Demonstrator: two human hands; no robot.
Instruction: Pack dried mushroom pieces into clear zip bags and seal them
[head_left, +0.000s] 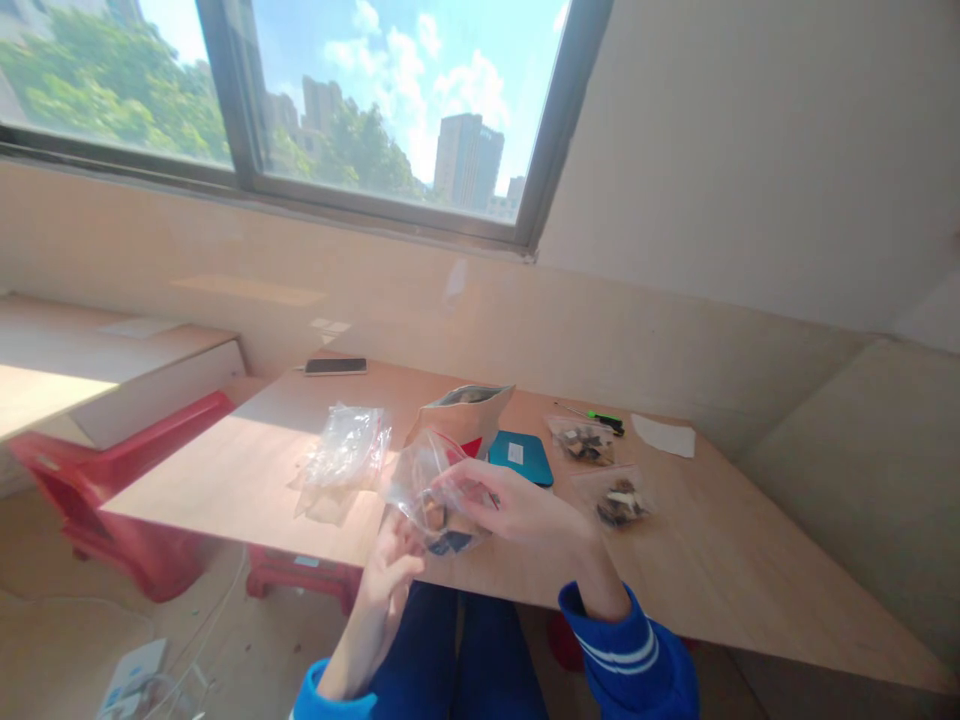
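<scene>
At the near edge of the bench (300,500), the left hand (390,570) is cupping the bottom of a clear plastic bag (431,490) while the right hand (517,510) is pinching its upper edge; dark pieces inside are hard to make out. Just beyond the bag, a kraft pouch (465,415) is standing open beside a teal pad (521,457). Two filled small bags (619,500) (581,440) are lying right of the pouch, a crumpled empty bag (345,450) left. A phone (335,366) is lying farthest.
</scene>
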